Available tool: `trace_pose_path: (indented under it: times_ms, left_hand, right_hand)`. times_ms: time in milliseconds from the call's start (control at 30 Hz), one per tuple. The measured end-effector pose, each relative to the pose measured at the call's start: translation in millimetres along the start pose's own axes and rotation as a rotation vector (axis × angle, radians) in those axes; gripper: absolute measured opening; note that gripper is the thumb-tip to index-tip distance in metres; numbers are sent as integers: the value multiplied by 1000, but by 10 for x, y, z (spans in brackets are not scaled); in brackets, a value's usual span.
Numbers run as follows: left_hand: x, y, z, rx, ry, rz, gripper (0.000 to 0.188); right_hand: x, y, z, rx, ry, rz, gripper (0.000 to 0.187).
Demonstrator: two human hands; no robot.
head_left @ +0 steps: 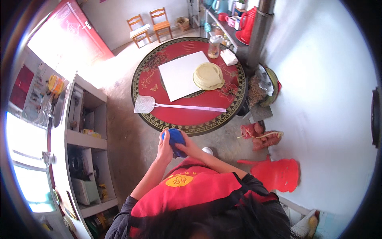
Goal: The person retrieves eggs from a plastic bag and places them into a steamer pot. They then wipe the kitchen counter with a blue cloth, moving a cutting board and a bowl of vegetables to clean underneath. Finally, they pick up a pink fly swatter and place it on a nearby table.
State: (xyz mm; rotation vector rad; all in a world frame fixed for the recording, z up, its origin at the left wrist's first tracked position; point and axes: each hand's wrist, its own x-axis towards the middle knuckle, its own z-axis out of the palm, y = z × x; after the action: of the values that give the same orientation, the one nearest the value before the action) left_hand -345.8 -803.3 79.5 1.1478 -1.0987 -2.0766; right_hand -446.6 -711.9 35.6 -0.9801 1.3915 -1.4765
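In front of my body, just short of the round table's near edge, my two hands are closed on a bundled blue cloth. My left hand grips its left side, while my right hand wraps round its lower right. Part of the bundle is darker and hidden by the fingers. Closest to the hands on the red patterned table lies a pale fly swatter, its mesh head to the left. Beyond it are a white sheet and an upturned cream plastic basket that overlaps the sheet's right side.
A lidded glass jar and a white packet stand at the table's far right. Open shelving runs along the left. To the right are red net bags, a red plastic stool and a stovepipe.
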Motion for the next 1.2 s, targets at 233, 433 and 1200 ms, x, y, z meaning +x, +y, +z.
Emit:
trace_pose_path:
  times_ms: [233,433,1200]
  left_hand:
    - [-100,-37,30,269,-437,91,37]
    - [-218,-110,214,461,-602,241,27]
    - [-1709,-1235,1292,907,-1593,317,35]
  right_hand:
    - [-491,-47,-56,-60,288,-27,65]
    - [-1096,-260,180,71,453,186,63]
    - [-3699,-168,549,195,1449,158,24]
